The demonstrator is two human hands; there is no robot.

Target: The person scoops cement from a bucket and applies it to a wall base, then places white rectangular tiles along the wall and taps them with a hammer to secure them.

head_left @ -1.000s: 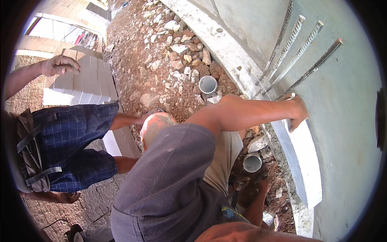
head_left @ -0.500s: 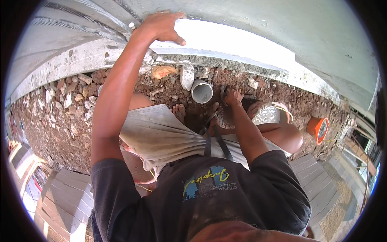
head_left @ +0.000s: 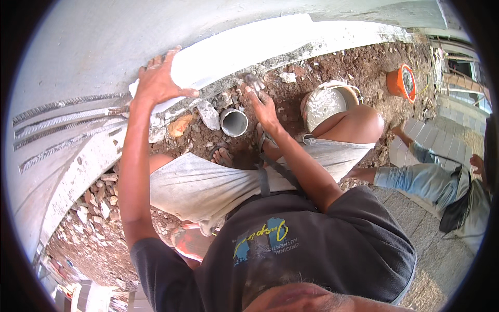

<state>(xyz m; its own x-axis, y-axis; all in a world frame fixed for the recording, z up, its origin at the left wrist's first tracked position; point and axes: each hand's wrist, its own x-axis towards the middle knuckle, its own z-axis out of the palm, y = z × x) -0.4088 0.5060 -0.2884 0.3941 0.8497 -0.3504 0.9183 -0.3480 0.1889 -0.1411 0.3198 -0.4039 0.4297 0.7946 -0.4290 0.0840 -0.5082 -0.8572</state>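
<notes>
My left hand (head_left: 157, 84) lies spread against a bright white flat panel (head_left: 244, 47), which stands along the base of the grey wall. Its thumb reaches over the panel's lower edge. Low in front of the panel is my right hand (head_left: 264, 110), its fingers curled around a greyish object (head_left: 253, 82) that is blurred and partly hidden, so its kind is unclear. Between my feet and the panel, a grey pipe end (head_left: 234, 122) sticks up from the soil. A pale stone (head_left: 208, 115) and an orange-brown stone (head_left: 180, 125) lie left of it.
A bucket of pale wet mix (head_left: 330, 106) stands by my right knee. Farther right is an orange bucket (head_left: 401, 83). Ribbed steel bars (head_left: 67, 117) jut along the wall at left. Rubble (head_left: 99, 208) covers the ground there. Another person (head_left: 436, 182) is at far right.
The view has swung to the right, bringing another person into sight. My right hand has risen from the soil beside the pipe toward the panel's lower edge. My left hand stays on the panel.
</notes>
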